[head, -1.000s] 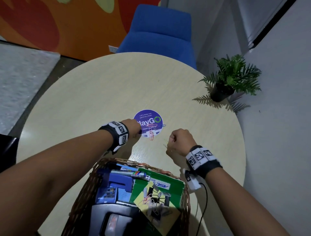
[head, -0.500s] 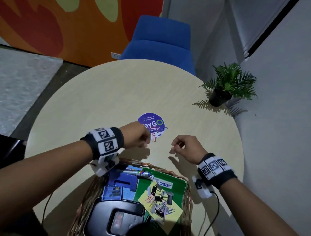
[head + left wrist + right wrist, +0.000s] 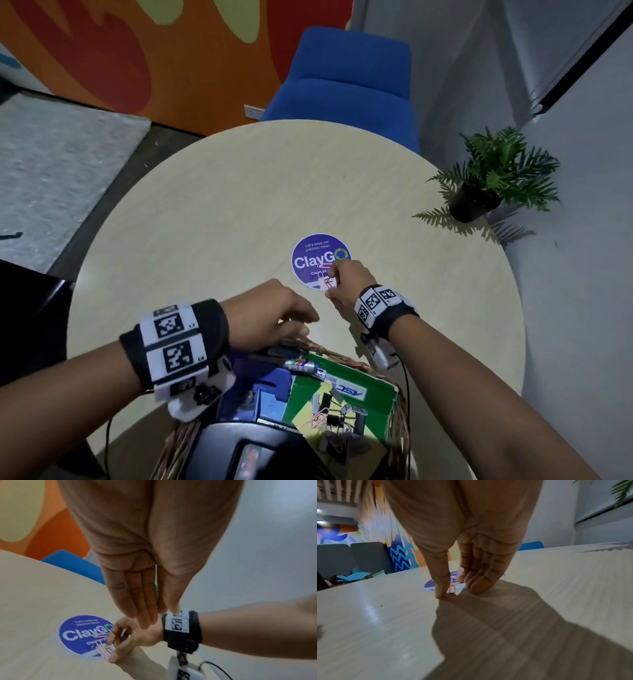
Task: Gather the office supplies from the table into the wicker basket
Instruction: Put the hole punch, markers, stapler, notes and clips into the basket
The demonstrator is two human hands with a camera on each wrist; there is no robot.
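Observation:
Pink and orange paper clips (image 3: pixel 327 282) lie at the near edge of a round purple sticker (image 3: pixel 308 253) on the table. My right hand (image 3: pixel 330 284) pinches them between thumb and index finger against the tabletop; the left wrist view shows the pinch (image 3: pixel 111 647), and in the right wrist view one orange clip (image 3: pixel 452 588) stands beside the thumb. Another pink clip (image 3: pixel 322 265) lies loose on the sticker. My left hand (image 3: pixel 308 322) hovers over the far rim of the wicker basket (image 3: pixel 400 411), fingers straight and holding nothing.
The basket holds a green box (image 3: pixel 373 387), a yellow note with binder clips (image 3: pixel 332 418), a marker (image 3: pixel 305 366), blue items and a black device. A potted plant (image 3: pixel 479 192) stands at the table's right edge. A blue chair (image 3: pixel 349 89) sits beyond the table (image 3: pixel 205 222).
My left hand drew back from the sticker to the basket rim and straightened its fingers. My right hand moved forward to the sticker and closed on the clips.

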